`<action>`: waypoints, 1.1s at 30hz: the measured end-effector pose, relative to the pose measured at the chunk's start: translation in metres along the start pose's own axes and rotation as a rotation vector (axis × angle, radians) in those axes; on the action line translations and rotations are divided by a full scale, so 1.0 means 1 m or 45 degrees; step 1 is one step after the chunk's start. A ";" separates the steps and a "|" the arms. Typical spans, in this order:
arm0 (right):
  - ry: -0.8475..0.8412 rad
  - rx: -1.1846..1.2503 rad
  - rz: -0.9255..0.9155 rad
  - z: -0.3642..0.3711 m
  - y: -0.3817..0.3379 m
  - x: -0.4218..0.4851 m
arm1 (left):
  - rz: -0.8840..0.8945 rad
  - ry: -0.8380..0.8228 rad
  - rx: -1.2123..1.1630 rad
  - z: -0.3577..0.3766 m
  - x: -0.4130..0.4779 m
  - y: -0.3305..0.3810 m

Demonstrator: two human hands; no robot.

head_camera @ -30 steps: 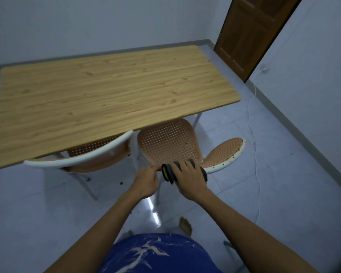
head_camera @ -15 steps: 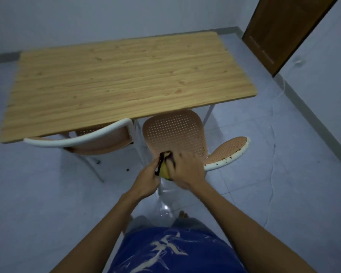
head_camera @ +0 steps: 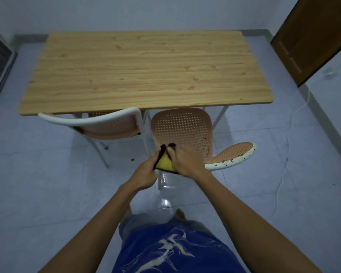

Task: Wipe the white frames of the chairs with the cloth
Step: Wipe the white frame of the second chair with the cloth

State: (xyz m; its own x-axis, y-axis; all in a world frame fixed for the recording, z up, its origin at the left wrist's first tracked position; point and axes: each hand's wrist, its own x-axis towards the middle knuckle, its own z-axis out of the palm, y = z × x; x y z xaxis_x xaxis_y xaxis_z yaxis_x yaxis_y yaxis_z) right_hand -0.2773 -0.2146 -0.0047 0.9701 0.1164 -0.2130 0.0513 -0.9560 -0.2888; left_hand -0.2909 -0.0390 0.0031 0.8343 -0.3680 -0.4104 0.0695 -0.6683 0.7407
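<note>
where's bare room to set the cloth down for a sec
The whole tabletop is bare, edge to edge. The right chair's perforated seat is bare beyond the left hand and right hand. Crowded: the gap between the chairs, with white frame legs.

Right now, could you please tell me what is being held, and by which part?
The yellow, black-edged cloth: left hand pinches its left black edge, right hand grips its right side.

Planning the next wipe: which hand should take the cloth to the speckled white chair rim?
Probably right. The right hand already grips the cloth and lies next to the speckled rim. The left hand is on the cloth's far side.
</note>
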 end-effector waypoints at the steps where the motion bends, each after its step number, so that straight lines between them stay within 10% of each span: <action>1: -0.044 0.148 0.086 -0.006 0.008 0.001 | -0.021 -0.019 0.033 0.000 0.000 -0.001; 6: 0.258 -0.190 -0.181 0.011 0.023 -0.050 | -0.076 -0.047 0.126 0.002 0.004 0.000; 24: 0.325 -0.081 -0.268 0.012 0.061 -0.066 | 0.297 0.051 0.053 0.029 0.010 0.057; 33: 0.444 -0.129 0.028 0.021 0.036 -0.069 | 0.153 0.035 0.060 0.030 0.012 0.042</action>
State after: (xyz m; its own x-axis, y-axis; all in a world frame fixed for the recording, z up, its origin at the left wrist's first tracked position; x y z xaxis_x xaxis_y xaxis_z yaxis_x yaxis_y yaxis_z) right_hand -0.3475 -0.2519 -0.0198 0.9929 0.0132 0.1178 0.0355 -0.9812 -0.1898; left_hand -0.2949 -0.0911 0.0134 0.8498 -0.4298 -0.3051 -0.0570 -0.6504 0.7575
